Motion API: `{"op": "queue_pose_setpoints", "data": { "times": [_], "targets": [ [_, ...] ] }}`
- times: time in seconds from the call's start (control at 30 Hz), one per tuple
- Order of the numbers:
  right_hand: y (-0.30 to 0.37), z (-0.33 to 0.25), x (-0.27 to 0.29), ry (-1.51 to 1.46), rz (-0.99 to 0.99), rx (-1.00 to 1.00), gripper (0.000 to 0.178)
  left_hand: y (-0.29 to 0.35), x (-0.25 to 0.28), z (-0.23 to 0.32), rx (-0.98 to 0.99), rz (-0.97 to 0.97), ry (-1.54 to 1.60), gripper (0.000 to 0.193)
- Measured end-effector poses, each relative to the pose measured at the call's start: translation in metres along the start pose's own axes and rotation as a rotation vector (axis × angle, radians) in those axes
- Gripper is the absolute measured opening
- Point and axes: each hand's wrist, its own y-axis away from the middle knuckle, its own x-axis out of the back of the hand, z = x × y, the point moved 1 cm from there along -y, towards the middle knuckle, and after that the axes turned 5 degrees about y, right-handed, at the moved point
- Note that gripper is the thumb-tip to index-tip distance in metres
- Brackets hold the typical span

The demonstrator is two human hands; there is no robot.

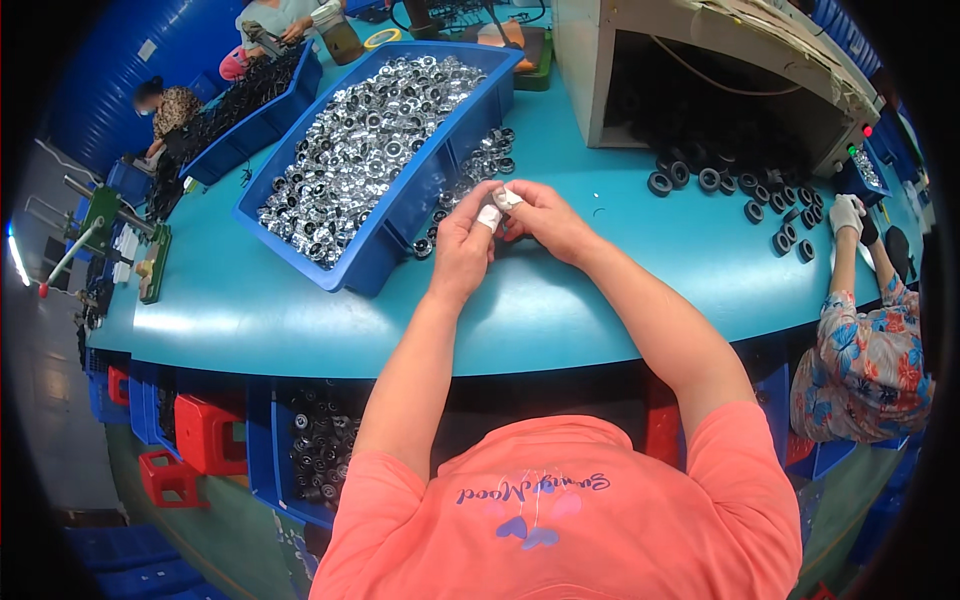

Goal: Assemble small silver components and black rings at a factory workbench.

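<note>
My left hand [463, 250] and my right hand [548, 222] meet over the teal table [560, 310], fingers curled together and both thumbs wrapped in white. Whatever they pinch between them is hidden by the fingers. Just left of my hands stands a blue bin [375, 245] heaped with shiny silver-and-black round parts [375, 140]. A loose pile of the same round parts [490, 155] lies on the table between the bin's right side and my hands, with a few close to my left hand.
Black rings [710, 180] spill from a boxy open-fronted housing [590, 90] at the far right. A gloved co-worker's hand [846, 214] is beside them. A green hand press [100, 220] stands left. Under the table are a bin of black parts [320, 440] and red stools [205, 435].
</note>
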Motion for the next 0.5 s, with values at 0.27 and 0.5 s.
{"op": "queue_pose_setpoints", "data": {
  "times": [0.27,0.5],
  "targets": [
    [0.01,-0.021,-0.004,0.238,-0.021,0.115,0.032,0.006,-0.004,0.0,-0.088,0.014,0.034,0.027],
    [0.015,-0.015,-0.014,-0.024,-0.013,0.074,0.033,0.007,-0.003,0.01,0.022,0.003,0.411,0.026]
  ]
}}
